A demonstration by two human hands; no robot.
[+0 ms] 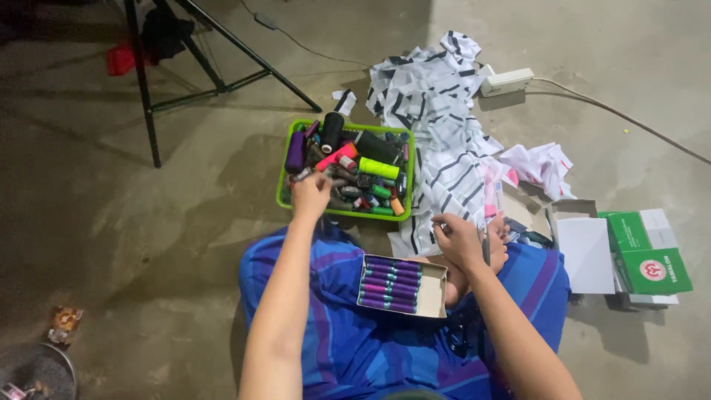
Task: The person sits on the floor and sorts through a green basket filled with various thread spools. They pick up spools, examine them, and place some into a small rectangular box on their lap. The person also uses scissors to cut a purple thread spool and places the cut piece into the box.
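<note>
Reaching left hand (311, 194) into green basket (284, 194) holding thread spools (378, 169).

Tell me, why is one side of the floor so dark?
In the head view, light falls on the right, around the striped cloth; the left floor by the tripod legs lies in shadow. The left hand at the green basket looks slightly blurred.

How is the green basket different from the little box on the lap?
The green basket sits on the floor with spools of many colours jumbled in it; the small cardboard box rests on the lap with purple spools in neat rows. The left hand reaches into the basket; no hand touches the box. Both hold thread spools.
</note>
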